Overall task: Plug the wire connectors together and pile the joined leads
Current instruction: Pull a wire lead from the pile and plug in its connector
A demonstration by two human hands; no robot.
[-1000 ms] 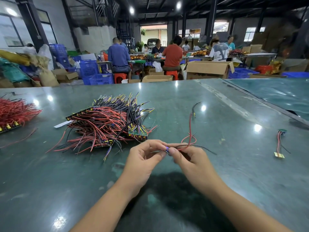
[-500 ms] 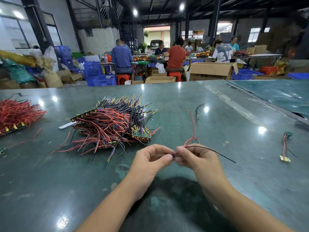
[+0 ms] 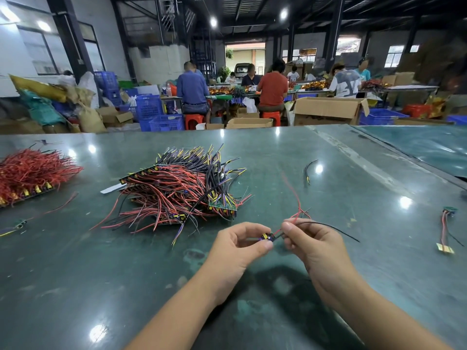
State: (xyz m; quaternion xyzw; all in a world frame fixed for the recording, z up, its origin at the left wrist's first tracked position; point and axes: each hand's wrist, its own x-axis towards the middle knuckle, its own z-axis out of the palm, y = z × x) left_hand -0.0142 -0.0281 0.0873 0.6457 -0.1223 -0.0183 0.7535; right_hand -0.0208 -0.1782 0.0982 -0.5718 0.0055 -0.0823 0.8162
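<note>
Hands parted slightly — left hand (image 3: 237,245) pinches connector (image 3: 267,236), right hand (image 3: 312,239) pinches leads (image 3: 295,215).

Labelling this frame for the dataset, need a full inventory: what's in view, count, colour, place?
table: one, dark green, foreground
pile of joined leads: one, red and black wires, table centre
red wire bundle: one, red, far left
loose black lead: one, right of the pile
lead with small board: one, red wires, far right
connector: one, yellow and dark, between the hands
held wires: red and black, from the right fingers
left hand: pinches the connector
right hand: pinches the wires
</note>
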